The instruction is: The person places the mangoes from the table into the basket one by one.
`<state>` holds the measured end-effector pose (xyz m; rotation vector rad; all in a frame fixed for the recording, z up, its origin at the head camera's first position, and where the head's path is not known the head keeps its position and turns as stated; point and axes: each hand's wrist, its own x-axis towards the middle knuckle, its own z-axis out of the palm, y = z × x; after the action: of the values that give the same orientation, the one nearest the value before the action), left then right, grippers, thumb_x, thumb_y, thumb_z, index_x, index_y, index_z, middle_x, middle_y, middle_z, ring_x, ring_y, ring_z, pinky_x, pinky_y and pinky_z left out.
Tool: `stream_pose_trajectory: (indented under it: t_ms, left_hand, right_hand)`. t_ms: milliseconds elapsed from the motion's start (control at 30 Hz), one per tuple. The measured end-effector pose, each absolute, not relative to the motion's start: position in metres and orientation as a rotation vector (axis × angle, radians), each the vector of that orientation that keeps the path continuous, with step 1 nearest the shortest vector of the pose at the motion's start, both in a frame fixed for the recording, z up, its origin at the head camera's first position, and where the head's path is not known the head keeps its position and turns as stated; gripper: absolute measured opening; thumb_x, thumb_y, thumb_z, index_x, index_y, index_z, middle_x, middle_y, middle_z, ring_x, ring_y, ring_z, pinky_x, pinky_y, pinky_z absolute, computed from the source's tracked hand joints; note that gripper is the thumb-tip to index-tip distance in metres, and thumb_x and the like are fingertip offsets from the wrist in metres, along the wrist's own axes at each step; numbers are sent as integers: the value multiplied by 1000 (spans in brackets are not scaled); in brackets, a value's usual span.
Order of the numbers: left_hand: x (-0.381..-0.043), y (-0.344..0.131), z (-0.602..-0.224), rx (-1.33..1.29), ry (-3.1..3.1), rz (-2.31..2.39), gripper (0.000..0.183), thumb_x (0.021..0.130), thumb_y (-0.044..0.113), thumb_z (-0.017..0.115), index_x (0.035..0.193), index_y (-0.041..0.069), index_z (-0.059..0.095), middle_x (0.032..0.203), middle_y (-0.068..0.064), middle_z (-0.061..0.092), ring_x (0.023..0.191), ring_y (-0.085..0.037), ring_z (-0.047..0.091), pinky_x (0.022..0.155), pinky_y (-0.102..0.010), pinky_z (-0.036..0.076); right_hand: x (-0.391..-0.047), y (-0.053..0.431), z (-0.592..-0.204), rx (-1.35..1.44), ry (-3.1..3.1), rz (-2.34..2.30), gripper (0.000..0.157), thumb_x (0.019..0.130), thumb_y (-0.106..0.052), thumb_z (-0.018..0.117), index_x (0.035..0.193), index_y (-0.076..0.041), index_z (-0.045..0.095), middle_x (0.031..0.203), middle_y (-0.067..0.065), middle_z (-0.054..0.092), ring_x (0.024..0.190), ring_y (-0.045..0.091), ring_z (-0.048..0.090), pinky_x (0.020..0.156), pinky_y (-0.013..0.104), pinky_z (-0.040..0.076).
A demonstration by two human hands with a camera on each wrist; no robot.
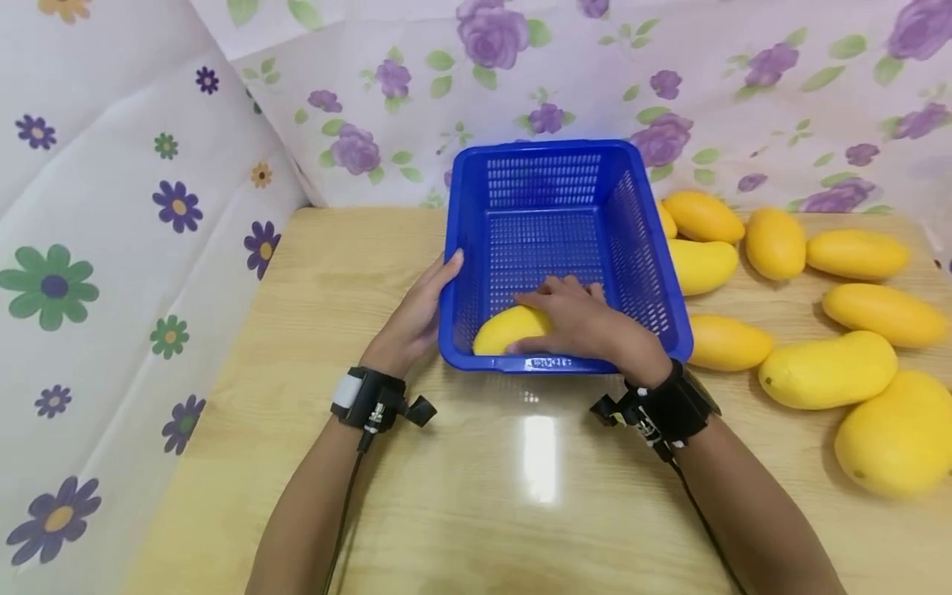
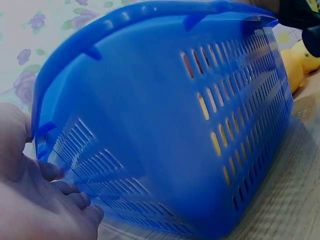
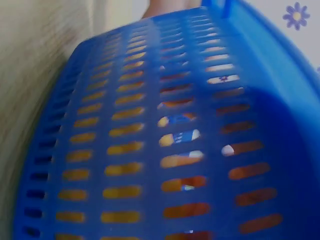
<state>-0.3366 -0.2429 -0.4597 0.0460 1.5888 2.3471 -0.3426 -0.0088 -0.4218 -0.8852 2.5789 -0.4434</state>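
A blue plastic basket (image 1: 455,248) with slotted walls stands on the table in the head view. At its left side my left hand (image 1: 418,310) grips the wall, thumb on the rim and fingers against the outside; the left wrist view shows the same hand (image 2: 45,195) beside the slots. Inside the basket, near the front wall, lies a yellow mango (image 1: 502,329). My right hand (image 1: 583,324) reaches over the front rim and holds that mango, fingers over its far side and thumb on the near side. In the right wrist view the basket wall (image 3: 150,125) hides this hand's fingers.
Several yellow mangoes lie right of the basket, among them a long one (image 1: 829,370) and one near the back (image 1: 775,244). A large rounded yellow fruit (image 1: 896,434) is at the right edge. Flowered sheets (image 1: 357,83) hang behind and left of the wooden table (image 1: 297,330).
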Motion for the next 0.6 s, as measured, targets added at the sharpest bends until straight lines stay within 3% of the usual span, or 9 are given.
stream_pose_trajectory:
  t_ms: [167, 400, 600]
  left_hand:
    - [-333, -243, -460, 42, 1670, 2292, 66, 102, 45, 46, 160, 27, 20, 161, -10, 25, 145, -32, 26, 114, -50, 22]
    - [-321, -251, -460, -21, 1743, 2255, 70, 101, 50, 45, 160, 25, 17, 161, -10, 23, 145, -33, 25, 114, -51, 22]
    - [-329, -240, -459, 4, 1751, 2209, 72, 100, 51, 45, 160, 24, 16, 160, -12, 23, 145, -34, 25, 114, -51, 21]
  right_hand:
    - [-339, -5, -421, -879, 2561, -495, 73, 95, -64, 42, 150, -17, 46, 152, 15, 43, 141, 40, 32, 106, 70, 17]
    - [-330, -16, -420, -883, 2597, -445, 67, 98, -60, 40, 148, -15, 49, 149, 11, 48, 141, 35, 35, 107, 63, 29]
    - [-324, 0, -407, -865, 2642, -514, 64, 99, -59, 39, 149, -20, 47, 150, 12, 46, 141, 34, 36, 109, 60, 29]
